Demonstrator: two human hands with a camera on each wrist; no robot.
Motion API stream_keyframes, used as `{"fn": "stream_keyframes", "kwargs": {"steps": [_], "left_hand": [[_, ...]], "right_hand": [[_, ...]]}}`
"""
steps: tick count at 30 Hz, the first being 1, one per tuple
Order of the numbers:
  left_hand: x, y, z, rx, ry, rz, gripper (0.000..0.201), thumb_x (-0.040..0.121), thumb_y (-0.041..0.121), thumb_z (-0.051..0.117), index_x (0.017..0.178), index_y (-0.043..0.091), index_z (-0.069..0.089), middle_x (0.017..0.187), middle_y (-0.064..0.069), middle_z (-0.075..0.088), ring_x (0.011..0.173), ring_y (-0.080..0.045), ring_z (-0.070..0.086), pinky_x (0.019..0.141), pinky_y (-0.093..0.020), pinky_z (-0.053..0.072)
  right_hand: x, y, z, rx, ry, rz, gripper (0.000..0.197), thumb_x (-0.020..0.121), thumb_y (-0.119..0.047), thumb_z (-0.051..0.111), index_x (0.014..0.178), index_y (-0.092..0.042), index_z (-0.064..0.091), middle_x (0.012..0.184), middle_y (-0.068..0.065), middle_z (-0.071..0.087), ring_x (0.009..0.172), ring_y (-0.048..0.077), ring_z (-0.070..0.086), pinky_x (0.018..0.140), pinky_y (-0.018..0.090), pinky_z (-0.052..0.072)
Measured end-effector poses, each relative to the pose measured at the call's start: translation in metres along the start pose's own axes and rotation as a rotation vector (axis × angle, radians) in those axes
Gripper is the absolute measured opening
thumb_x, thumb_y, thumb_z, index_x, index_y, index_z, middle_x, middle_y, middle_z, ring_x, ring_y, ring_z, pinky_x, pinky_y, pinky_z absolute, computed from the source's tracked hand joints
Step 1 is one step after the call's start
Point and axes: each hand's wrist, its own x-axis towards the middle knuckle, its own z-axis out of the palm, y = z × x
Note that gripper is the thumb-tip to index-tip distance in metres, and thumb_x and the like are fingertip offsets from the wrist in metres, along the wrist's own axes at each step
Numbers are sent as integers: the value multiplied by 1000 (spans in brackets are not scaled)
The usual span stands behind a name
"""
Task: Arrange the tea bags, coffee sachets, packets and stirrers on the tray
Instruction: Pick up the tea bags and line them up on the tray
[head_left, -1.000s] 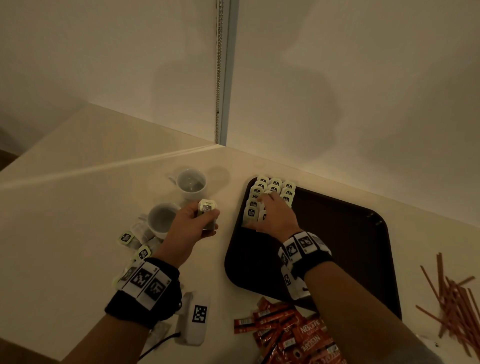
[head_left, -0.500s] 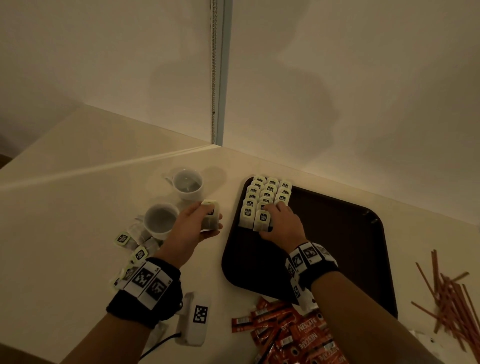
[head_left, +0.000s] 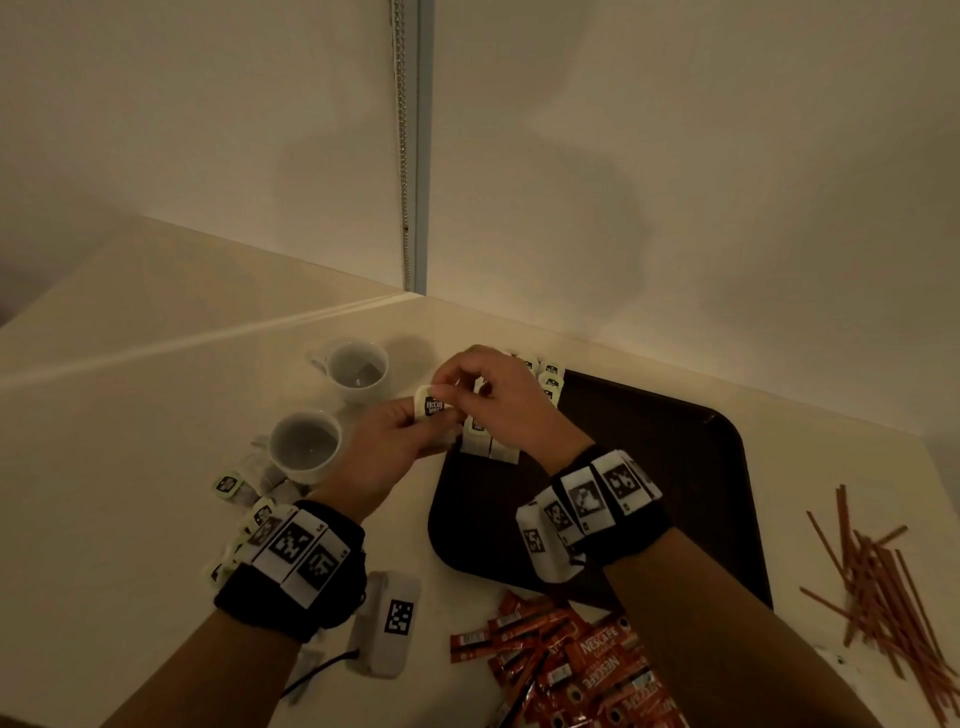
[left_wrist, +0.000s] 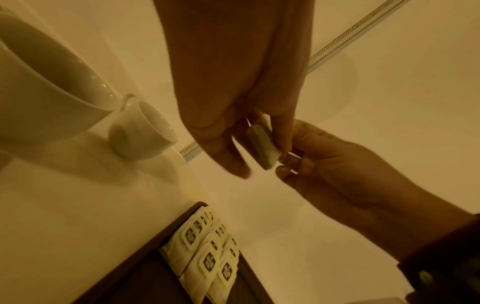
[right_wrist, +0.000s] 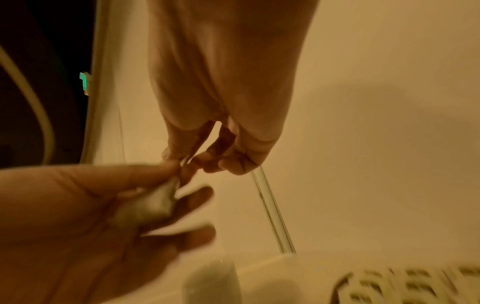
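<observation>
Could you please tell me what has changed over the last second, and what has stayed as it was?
The right hand left the rows of tea bags on the tray and moved left to meet the left hand, where its fingertips now pinch the top of the held tea bag. The left hand keeps its grip and has shifted slightly towards the tray. The cups, coffee sachets and stirrers have not moved.

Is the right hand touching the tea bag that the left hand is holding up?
Touching. In the head view the right hand pinches the tea bag at its tag end, while the left hand grips it; the left wrist view shows no gap.
</observation>
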Motion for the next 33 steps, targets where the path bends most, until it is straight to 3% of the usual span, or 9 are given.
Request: {"fn": "stream_keyframes", "kwargs": {"steps": [2, 6, 11, 15, 18, 21, 24, 29, 33], "left_hand": [[1, 4, 1, 54, 31, 84, 16, 86, 2, 64, 95, 13, 70, 85, 4, 72, 84, -6, 65, 78, -22, 50], [-5, 24, 2, -10, 42, 305, 37, 81, -6, 66, 116, 0, 60, 85, 2, 74, 82, -8, 69, 80, -27, 56], [-4, 36, 8, 69, -5, 405, 16, 78, 7, 69, 93, 11, 71, 82, 3, 75, 80, -11, 70, 76, -24, 55], [-5, 35, 13, 79, -5, 433, 12, 82, 7, 66, 92, 12, 71, 85, -6, 74, 81, -13, 68, 79, -25, 55], [-7, 33, 19, 61, 15, 390, 12, 85, 4, 64, 90, 11, 72, 80, -1, 74, 77, -10, 69, 73, -21, 54], [-11, 21, 16, 194, -126, 267, 18, 84, 10, 67, 98, 20, 71, 98, -1, 74, 90, -14, 69, 81, -22, 54], [-25, 3, -8, 424, -126, 239, 16, 86, 15, 67, 95, 28, 67, 100, 6, 71, 90, -6, 66, 79, -17, 49], [-76, -34, -70, 505, -69, 25, 19, 75, 44, 69, 92, 36, 71, 97, 14, 70, 84, -5, 65, 77, -20, 52], [-117, -64, -112, 514, 63, -113, 13, 81, 26, 69, 86, 37, 73, 86, 14, 73, 75, -2, 66, 70, -15, 49]], "right_hand": [[1, -8, -9, -19, 0, -36, 6, 83, -14, 70, 86, -10, 70, 77, -4, 64, 71, 6, 58, 68, 16, 44], [-3, -35, -28, -86, 20, -138, 6, 83, -17, 69, 87, -13, 72, 79, 3, 67, 73, 14, 60, 66, 16, 44], [-4, -47, -41, -61, 125, -206, 6, 83, -15, 69, 86, -11, 72, 77, 0, 67, 70, 11, 60, 64, 14, 43], [-10, -48, -44, -55, 128, -214, 6, 83, -13, 70, 87, -10, 72, 79, 0, 68, 72, 9, 61, 67, 14, 45], [-15, -47, -44, -32, 156, -193, 6, 82, -11, 70, 87, -9, 72, 79, 0, 68, 73, 6, 62, 69, 16, 48], [-22, -37, -49, -8, 206, -104, 4, 83, -9, 69, 86, -8, 72, 75, -6, 67, 69, 1, 61, 66, 11, 46], [-34, -7, -61, -96, 193, 94, 6, 86, -11, 66, 90, -9, 71, 75, -13, 63, 66, -7, 59, 64, 7, 44], [-61, 60, -67, -285, 36, 452, 12, 91, -10, 58, 100, -10, 65, 85, -11, 59, 70, -4, 51, 74, 17, 42], [-72, 100, -57, -338, -171, 636, 17, 94, -17, 54, 109, -12, 61, 102, 2, 60, 76, 4, 53, 69, 16, 46]]}}
